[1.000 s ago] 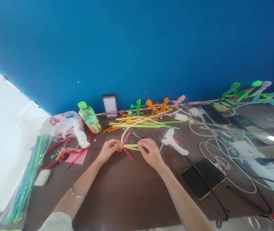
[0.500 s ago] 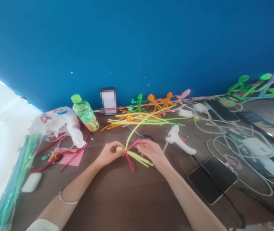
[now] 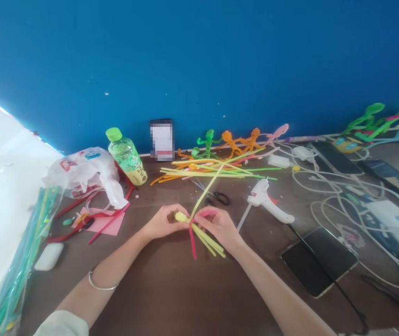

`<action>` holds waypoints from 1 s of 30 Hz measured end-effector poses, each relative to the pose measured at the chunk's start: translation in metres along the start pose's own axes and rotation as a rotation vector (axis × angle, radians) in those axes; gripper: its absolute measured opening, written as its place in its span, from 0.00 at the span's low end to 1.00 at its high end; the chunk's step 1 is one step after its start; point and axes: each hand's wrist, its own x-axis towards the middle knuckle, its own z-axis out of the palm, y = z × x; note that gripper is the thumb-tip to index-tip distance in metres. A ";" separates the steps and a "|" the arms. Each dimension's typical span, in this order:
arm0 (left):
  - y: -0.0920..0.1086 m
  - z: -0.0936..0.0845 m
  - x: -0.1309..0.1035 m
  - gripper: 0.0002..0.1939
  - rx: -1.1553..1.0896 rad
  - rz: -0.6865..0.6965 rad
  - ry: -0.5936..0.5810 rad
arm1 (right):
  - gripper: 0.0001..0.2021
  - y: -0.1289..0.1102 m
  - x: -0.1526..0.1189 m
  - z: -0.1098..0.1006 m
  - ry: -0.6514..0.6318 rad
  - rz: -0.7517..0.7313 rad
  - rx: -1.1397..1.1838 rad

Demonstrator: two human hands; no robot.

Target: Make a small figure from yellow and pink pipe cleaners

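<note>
Above the middle of the table, my left hand (image 3: 169, 221) is closed around the head end of a figure of yellow pipe cleaners (image 3: 206, 240). One long yellow strand rises from it toward the back, and several others point down to the right. A red pipe cleaner (image 3: 192, 242) wraps the figure just below its rounded head. One end of the red piece hangs downward; my right hand (image 3: 219, 227) pinches the other end between thumb and fingers. Behind my hands lie dark-handled scissors (image 3: 218, 198), partly hidden by the yellow strand.
A white glue gun (image 3: 267, 203) lies right of my hands, near a black phone (image 3: 320, 261) and tangled white cables. Loose pipe cleaners (image 3: 216, 170) and small figures (image 3: 232, 143) line the back. At left are a green-capped bottle (image 3: 127, 156), a plastic bag (image 3: 83, 170) and bagged pipe cleaners (image 3: 20, 270).
My right hand has drawn in closer to the yellow figure, its fingers now covering more of the red pipe cleaner. The long yellow strand leans further right. The view has shifted slightly.
</note>
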 end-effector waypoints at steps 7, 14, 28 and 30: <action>-0.003 -0.001 0.001 0.15 0.071 0.005 0.002 | 0.11 0.004 -0.001 0.001 0.043 -0.046 -0.053; -0.003 -0.002 0.000 0.15 0.078 -0.004 -0.007 | 0.09 0.007 -0.002 0.001 0.007 -0.058 -0.017; 0.001 -0.003 -0.002 0.13 -0.071 0.003 -0.073 | 0.13 -0.001 -0.007 0.005 0.045 0.006 0.020; 0.002 -0.003 -0.002 0.13 -0.085 0.015 -0.075 | 0.13 -0.002 -0.008 0.005 0.050 -0.007 0.010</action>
